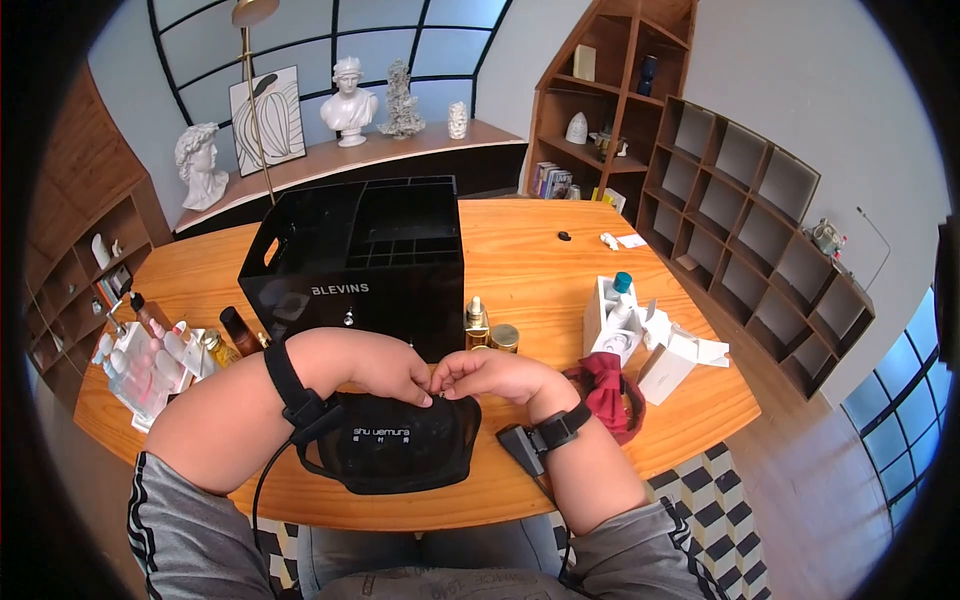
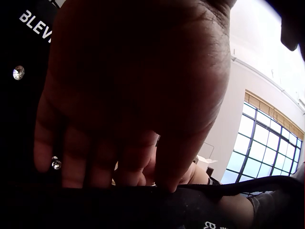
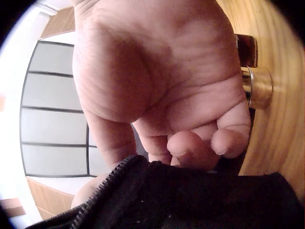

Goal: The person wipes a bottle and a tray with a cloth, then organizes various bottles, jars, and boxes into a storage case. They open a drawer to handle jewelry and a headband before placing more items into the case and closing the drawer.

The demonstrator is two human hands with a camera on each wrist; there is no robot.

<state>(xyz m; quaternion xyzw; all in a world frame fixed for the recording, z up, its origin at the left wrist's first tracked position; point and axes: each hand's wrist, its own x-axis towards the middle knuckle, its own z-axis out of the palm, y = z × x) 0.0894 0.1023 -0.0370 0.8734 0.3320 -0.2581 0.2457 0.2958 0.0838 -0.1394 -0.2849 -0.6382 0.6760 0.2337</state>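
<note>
A black zippered pouch [image 1: 400,450] with white lettering lies at the table's front edge. Both hands meet at its top rim. The left hand [image 1: 385,370] pinches the rim between thumb and fingers; in the left wrist view its other fingers hang behind the black fabric [image 2: 143,207]. The right hand [image 1: 495,377] pinches the top edge beside the left fingertips. In the right wrist view the right hand [image 3: 162,81] has curled fingers behind the pouch, and zipper teeth [image 3: 102,188] run along its edge. What lies between the fingertips is too small to tell.
Behind the hands stands a black BLEVINS box [image 1: 350,270]. A dropper bottle [image 1: 477,322] and gold-lidded jar [image 1: 504,338] are beside it. Cosmetics in a clear holder [image 1: 140,375] stand left; a white box [image 1: 610,325], an opened carton [image 1: 672,370] and a red bow headband [image 1: 607,395] lie right.
</note>
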